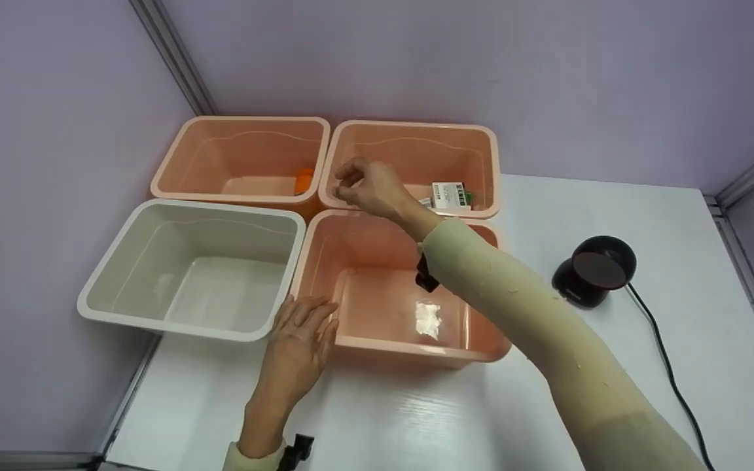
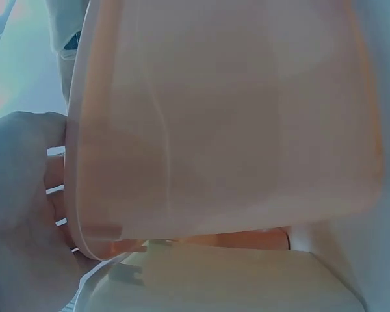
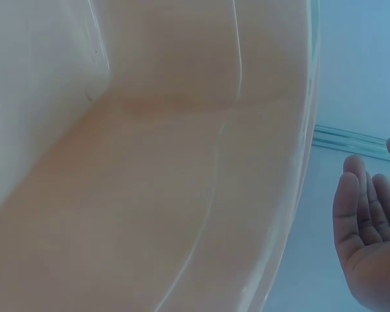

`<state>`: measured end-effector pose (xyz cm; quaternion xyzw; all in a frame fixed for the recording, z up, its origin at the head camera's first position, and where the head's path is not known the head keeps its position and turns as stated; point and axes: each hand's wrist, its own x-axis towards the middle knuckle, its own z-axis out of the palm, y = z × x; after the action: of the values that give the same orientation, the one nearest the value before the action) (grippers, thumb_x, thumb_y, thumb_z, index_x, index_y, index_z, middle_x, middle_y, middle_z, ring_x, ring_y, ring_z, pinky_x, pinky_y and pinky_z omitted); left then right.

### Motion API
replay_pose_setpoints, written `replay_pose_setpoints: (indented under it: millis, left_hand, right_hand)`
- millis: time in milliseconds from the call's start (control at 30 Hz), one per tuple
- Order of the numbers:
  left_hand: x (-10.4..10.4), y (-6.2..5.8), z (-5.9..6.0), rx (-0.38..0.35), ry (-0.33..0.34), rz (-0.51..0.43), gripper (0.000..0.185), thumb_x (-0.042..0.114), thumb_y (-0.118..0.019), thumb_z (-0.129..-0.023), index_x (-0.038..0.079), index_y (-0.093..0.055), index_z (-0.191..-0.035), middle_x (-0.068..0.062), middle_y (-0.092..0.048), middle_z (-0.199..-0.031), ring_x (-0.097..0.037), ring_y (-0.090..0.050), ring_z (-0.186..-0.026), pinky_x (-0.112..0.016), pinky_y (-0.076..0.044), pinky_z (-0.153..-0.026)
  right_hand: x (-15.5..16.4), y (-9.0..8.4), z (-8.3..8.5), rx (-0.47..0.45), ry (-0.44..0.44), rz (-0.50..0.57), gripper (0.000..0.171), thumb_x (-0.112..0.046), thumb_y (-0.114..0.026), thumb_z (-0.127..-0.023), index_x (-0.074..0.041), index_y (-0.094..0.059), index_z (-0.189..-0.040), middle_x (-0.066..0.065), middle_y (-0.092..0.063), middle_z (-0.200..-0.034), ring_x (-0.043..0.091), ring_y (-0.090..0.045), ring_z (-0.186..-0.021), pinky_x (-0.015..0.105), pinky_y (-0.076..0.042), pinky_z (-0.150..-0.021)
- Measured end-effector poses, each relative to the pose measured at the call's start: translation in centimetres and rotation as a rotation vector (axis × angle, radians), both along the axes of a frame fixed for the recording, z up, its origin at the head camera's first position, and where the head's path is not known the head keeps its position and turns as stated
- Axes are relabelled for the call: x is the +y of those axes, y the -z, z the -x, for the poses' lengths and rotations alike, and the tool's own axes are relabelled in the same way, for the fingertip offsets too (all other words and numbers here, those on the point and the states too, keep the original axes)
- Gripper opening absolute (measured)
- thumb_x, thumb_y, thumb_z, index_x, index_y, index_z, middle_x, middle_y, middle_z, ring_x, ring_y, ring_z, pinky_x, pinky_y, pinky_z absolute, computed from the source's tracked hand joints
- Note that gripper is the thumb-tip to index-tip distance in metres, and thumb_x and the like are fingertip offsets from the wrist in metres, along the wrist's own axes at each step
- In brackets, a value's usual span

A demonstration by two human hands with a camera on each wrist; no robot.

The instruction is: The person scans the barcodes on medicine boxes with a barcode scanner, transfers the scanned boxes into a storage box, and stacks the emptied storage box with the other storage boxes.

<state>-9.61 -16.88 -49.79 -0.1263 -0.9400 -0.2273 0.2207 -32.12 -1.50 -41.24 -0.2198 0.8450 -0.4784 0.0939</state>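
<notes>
My left hand [image 1: 298, 340] rests at the left front corner of the near pink bin [image 1: 410, 347], close to the grey-white bin [image 1: 184, 325] on its left. In the left wrist view the fingers [image 2: 55, 170] lie along that pink bin's rim. Above the front left part of the back right pink bin [image 1: 416, 124], my right hand [image 1: 377, 186] hovers with loosely bent fingers. The right wrist view shows its palm and fingers [image 3: 370, 208] with nothing in them. A small white box [image 1: 449, 195] with dark print lies inside that back bin, beside something green [image 1: 468, 197].
Behind the grey-white bin stands another pink bin [image 1: 239, 120] with an orange object [image 1: 304, 181] inside. On the white table [image 1: 527, 405], a black round device [image 1: 596, 269] sits at the right, trailing a cable [image 1: 668, 363]. Walls [image 1: 580, 91] bound the table.
</notes>
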Motion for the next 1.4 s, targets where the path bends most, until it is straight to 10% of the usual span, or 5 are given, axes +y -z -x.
replay_pose_setpoints:
  millis: [1400]
  left_hand:
    - [-1.2,-1.3,0.3,0.073,-0.187,-0.005,0.021,0.012,-0.065,-0.087,0.009,-0.067,-0.108,-0.008,-0.064,-0.112,-0.024,-0.057,-0.108,-0.036,-0.054,-0.090]
  right_hand:
    - [13.2,-1.2,-4.3,-0.083,-0.039,0.063,0.027,-0.028,-0.068,-0.086,-0.013,-0.063,-0.107,0.014,-0.067,-0.095,0.024,-0.066,-0.077,0.034,-0.059,-0.066]
